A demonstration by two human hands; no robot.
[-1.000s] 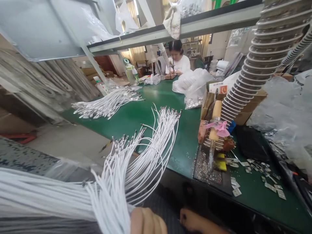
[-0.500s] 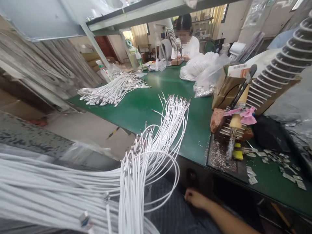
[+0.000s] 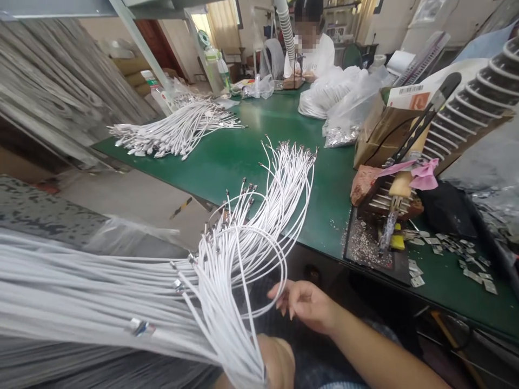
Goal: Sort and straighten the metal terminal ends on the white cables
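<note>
Toward the bottom of the view, my left hand [image 3: 279, 355] is closed around the lower end of a bundle of thin white cables [image 3: 227, 313]; its fingers are partly hidden behind them. My right hand [image 3: 310, 305] is just right of the bundle, fingers loosely bent and apart, its fingertips by a looped cable [image 3: 285, 259]. Whether they touch the loop I cannot tell. Small metal connectors tip the cables. More white cables [image 3: 290, 189] lie over the green table's near edge, and a thick spread of long ones [image 3: 81, 292] runs off to the left.
On the green table [image 3: 259, 116], another cable pile [image 3: 170, 127] lies at the back left. To the right stand a soldering iron [image 3: 393, 210] on a coiled rest, scattered metal pieces [image 3: 441, 243], a cardboard box [image 3: 373, 129] and a ribbed hose [image 3: 466, 113]. Across the table sits a person [image 3: 320, 56].
My right hand has risen and moved left to the cable loop. My left hand has come into view at the bundle, whose lower end has shifted right. The camera view has tilted slightly down.
</note>
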